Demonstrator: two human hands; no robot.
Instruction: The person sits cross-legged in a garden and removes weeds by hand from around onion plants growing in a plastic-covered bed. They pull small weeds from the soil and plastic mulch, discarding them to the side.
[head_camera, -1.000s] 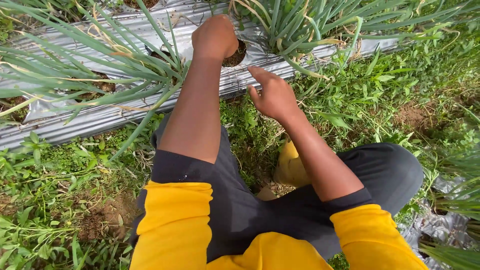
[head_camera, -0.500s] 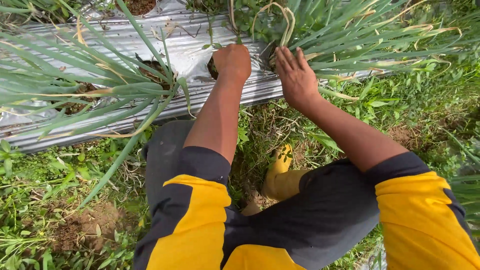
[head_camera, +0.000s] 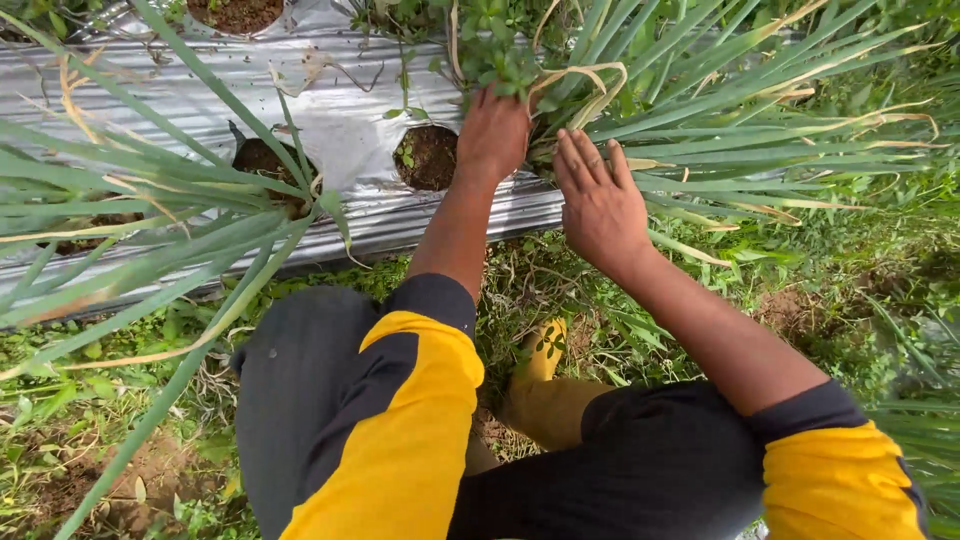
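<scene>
A person crouches beside a silver plastic mulch sheet covering a raised bed. The left hand is curled closed around small broad-leaved green weeds just beyond its knuckles, at the base of a clump of long green onion-like leaves. The right hand, just beside it, lies open and flat, fingers together, pressing those leaves aside. A bare round soil hole sits just left of the left wrist. A hard tug could uproot crop stems or tear the sheet.

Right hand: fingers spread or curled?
Spread. The right hand lies flat, back up, fingers extended and slightly apart at the base of the leafy green clump; it grips nothing visible.
</scene>
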